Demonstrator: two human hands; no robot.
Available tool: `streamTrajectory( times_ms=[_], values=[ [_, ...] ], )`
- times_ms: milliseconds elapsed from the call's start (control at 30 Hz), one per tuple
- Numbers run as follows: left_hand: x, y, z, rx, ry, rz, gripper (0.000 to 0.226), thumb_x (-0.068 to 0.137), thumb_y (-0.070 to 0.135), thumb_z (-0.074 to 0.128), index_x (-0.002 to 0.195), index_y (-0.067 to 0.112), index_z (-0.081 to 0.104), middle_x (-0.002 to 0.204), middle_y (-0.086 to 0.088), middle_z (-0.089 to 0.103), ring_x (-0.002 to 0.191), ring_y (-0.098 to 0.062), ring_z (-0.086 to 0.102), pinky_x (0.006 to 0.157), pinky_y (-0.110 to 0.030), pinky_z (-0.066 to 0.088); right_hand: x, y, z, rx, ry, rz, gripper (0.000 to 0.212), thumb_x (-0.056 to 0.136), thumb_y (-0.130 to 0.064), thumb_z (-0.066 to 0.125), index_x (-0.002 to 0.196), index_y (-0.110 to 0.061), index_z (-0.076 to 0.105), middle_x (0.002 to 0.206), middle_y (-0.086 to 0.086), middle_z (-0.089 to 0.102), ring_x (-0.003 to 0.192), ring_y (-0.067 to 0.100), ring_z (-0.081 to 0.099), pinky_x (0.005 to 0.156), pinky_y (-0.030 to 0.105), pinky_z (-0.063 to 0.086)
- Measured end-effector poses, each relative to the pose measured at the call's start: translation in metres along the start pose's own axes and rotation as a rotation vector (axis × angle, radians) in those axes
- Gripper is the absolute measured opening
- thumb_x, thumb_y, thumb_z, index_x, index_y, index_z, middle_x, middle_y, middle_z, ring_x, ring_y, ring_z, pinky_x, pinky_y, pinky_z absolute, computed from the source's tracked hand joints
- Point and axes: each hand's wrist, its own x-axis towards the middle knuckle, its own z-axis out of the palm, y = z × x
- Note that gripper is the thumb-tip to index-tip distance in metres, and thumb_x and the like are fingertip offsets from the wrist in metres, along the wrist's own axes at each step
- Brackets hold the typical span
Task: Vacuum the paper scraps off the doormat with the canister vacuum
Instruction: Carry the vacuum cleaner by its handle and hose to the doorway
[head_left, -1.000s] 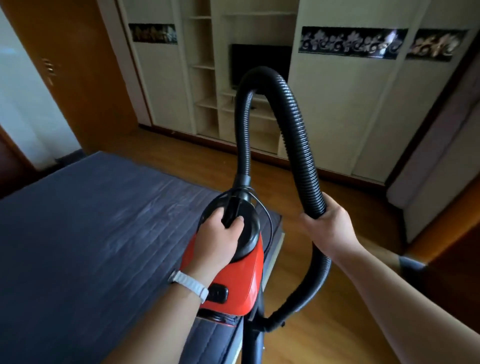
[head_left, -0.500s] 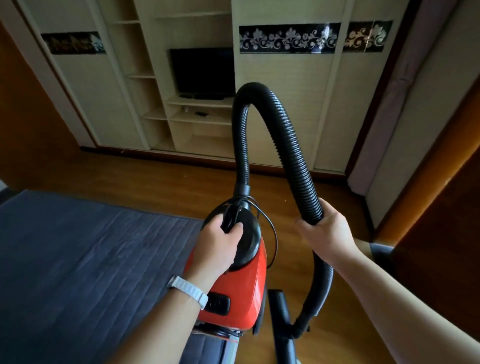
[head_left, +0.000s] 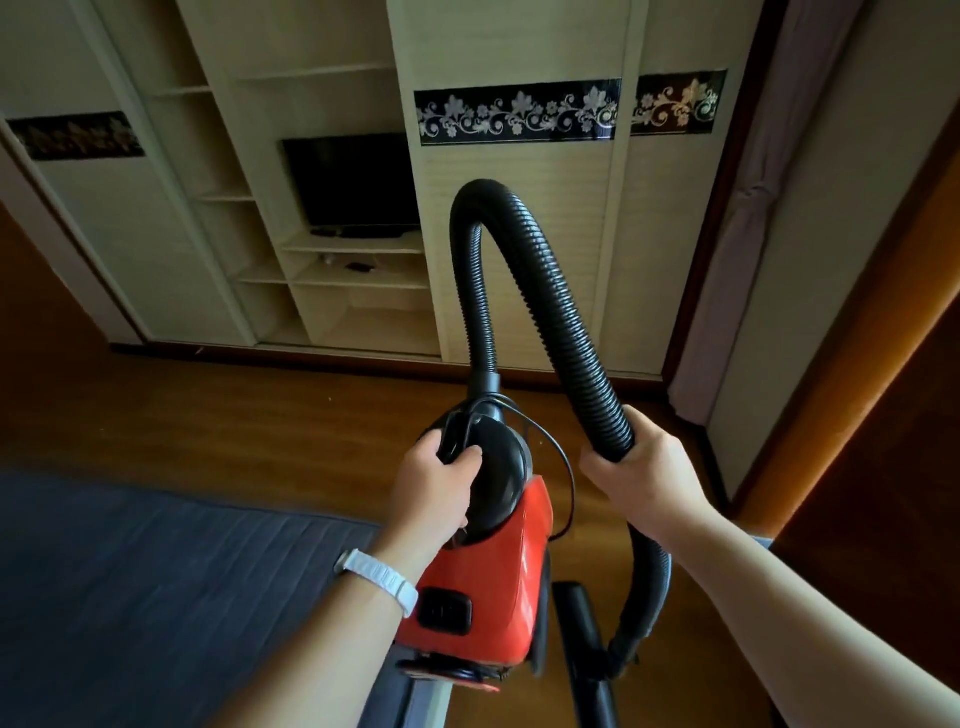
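A: Hands?
B: Left hand (head_left: 436, 491) wrapped round the top handle (head_left: 460, 423) of the red canister vacuum (head_left: 488, 592), lower centre. Right hand (head_left: 644, 475) gripping the black hose (head_left: 553, 312), right of centre.
A: Surroundings?
B: Blue quilted pad (head_left: 156, 597), lower left.

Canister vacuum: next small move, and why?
Probably turn to find the doormat before setting the canister vacuum down: left hand grips its top handle, right hand grips the hose, and no doormat or scraps show in view.
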Motion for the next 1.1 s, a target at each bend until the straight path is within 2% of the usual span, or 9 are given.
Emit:
streamTrajectory(
  times_ms=[267, 467, 667, 967, 1100],
  values=[
    [0.075, 0.008, 0.038, -0.031, -0.061, -0.016, 0.015, 0.095, 0.021, 0.061, 0.089, 0.008, 0.061, 0.053, -0.007, 0.047, 0.036, -0.017, 0.043, 0.035, -0.018, 0.036, 0.073, 0.026, 0.004, -0.011, 0.026, 0.035, 0.025, 0.08, -0.019, 0.075, 0.094, -0.025, 0.056, 0.074, -0.004, 0.06, 0.061, 0.01, 0.057, 0.048, 0.022, 0.046],
    [0.167, 0.003, 0.065, -0.06, -0.092, -0.043, 0.016, 0.095, 0.018, 0.061, 0.093, 0.003, 0.061, 0.058, -0.013, 0.047, 0.035, -0.017, 0.04, 0.033, -0.019, 0.033, 0.149, 0.04, 0.019, -0.039, 0.044, 0.076, 0.03, 0.08, -0.017, 0.074, 0.078, -0.032, 0.048, 0.066, -0.006, 0.054, 0.053, 0.005, 0.049, 0.041, 0.01, 0.035],
    [0.271, 0.014, 0.076, -0.059, -0.151, -0.017, 0.008, 0.095, 0.02, 0.061, 0.093, 0.013, 0.064, 0.055, -0.011, 0.05, 0.032, -0.014, 0.042, 0.033, -0.019, 0.034, 0.246, 0.04, 0.044, -0.051, 0.077, 0.114, 0.034, 0.08, -0.017, 0.074, 0.074, -0.034, 0.046, 0.065, -0.006, 0.054, 0.051, 0.006, 0.049, 0.04, 0.012, 0.037],
    [0.388, 0.037, 0.097, -0.026, -0.173, 0.033, 0.013, 0.094, 0.023, 0.062, 0.091, 0.01, 0.062, 0.053, -0.01, 0.051, 0.037, -0.021, 0.045, 0.036, -0.022, 0.037, 0.348, 0.044, 0.051, -0.033, 0.142, 0.124, 0.027, 0.08, -0.018, 0.073, 0.078, -0.034, 0.051, 0.062, -0.006, 0.056, 0.046, -0.002, 0.052, 0.039, 0.012, 0.037],
    [0.426, 0.043, 0.109, -0.036, -0.171, 0.026, 0.013, 0.094, 0.022, 0.062, 0.092, 0.01, 0.063, 0.055, -0.011, 0.05, 0.038, -0.021, 0.044, 0.037, -0.023, 0.038, 0.393, 0.053, 0.054, -0.019, 0.13, 0.108, 0.026, 0.081, -0.017, 0.073, 0.079, -0.032, 0.051, 0.063, -0.006, 0.055, 0.045, -0.001, 0.05, 0.039, 0.013, 0.037]
  ],
)
